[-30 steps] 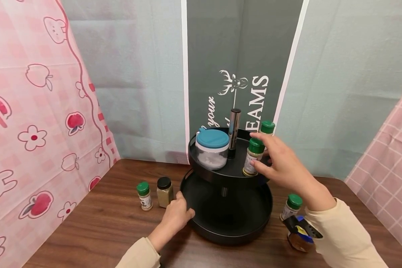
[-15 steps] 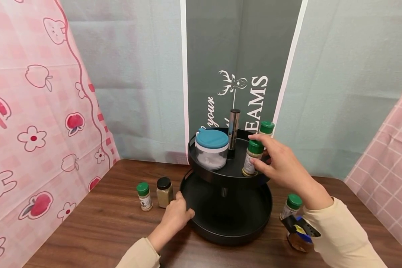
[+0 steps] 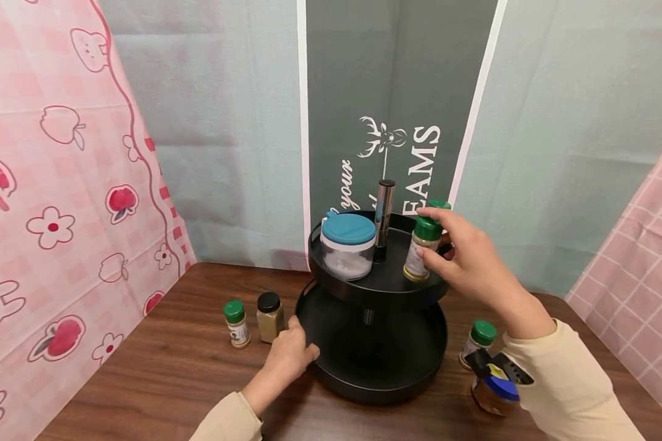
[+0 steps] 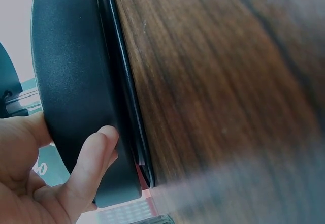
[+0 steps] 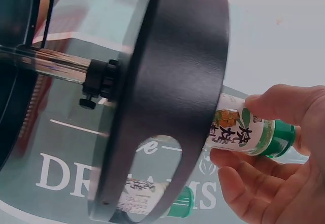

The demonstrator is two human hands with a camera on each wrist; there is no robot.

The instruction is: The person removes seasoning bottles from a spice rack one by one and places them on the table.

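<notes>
My left hand (image 3: 288,354) grips the left rim of the lower tier of a black two-tier tray (image 3: 366,393). In the left wrist view, a thumb and fingers lie on either side of the tray's wall (image 4: 76,76). Over the right part of the upper tier (image 3: 358,290), my right hand (image 3: 477,260) pinches a green-capped spice bottle (image 3: 417,260) between thumb and fingers. Its label (image 5: 233,125) shows in the right wrist view. Behind it stands another green-capped bottle (image 3: 440,204), mostly hidden. A blue-lidded clear jar (image 3: 349,248) and a slim metallic cylinder (image 3: 384,211) share that tier.
Left of the tray stand a green-capped bottle (image 3: 237,324) and a black-capped square jar (image 3: 270,317). To the right, below my forearm, are a green-capped bottle (image 3: 479,340) and a blue-topped brown jar (image 3: 493,395), partly covered by the wrist camera. Cloth hangs behind the wooden table (image 3: 160,367).
My right hand has moved the spice bottle slightly up and to the right, so it now overlaps the bottle behind. My left hand stays on the lower rim.
</notes>
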